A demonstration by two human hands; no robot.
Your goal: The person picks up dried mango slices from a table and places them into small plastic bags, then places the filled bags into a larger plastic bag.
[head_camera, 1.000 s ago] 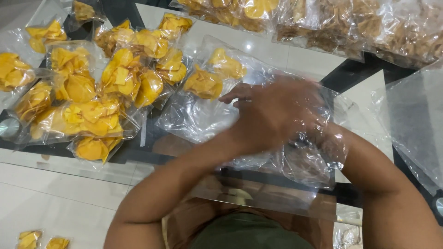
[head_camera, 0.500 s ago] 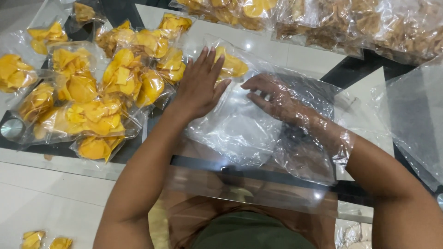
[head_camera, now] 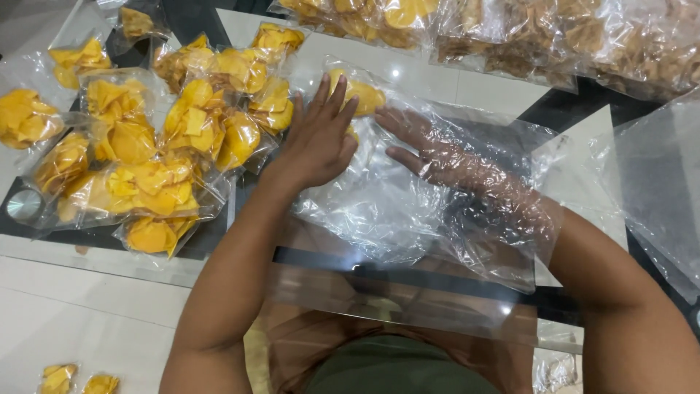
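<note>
Hands reach forward side by side over a glass tabletop (head_camera: 408, 292). The left hand (head_camera: 317, 138) lies flat, palm down, fingers spread and pointing away from the body, pressing on the near-left part of a large clear plastic bag (head_camera: 379, 211); its forearm runs back toward the lower left. The right hand (head_camera: 426, 149) is pushed inside that bag, the film wrapping the hand and forearm almost to the elbow; its fingers are stretched out and slightly apart, pointing up and to the left, and it grips nothing that can be seen. The two hands sit close together, the film between them. The bag is thin, wrinkled and glossy, catching white glare, and it sprawls across the middle of the table, its far edge touching a small packet of yellow chips (head_camera: 357, 91) just beyond the left fingertips. To the left lies a heap of sealed chip packets (head_camera: 146, 146), bright yellow and overlapping one another. Along the far edge runs a row of packets of browner snacks (head_camera: 583, 36). Another sheet of clear plastic (head_camera: 656, 175) lies at the right. Two more small yellow packets (head_camera: 76, 379) lie on the pale floor at the lower left.
</note>
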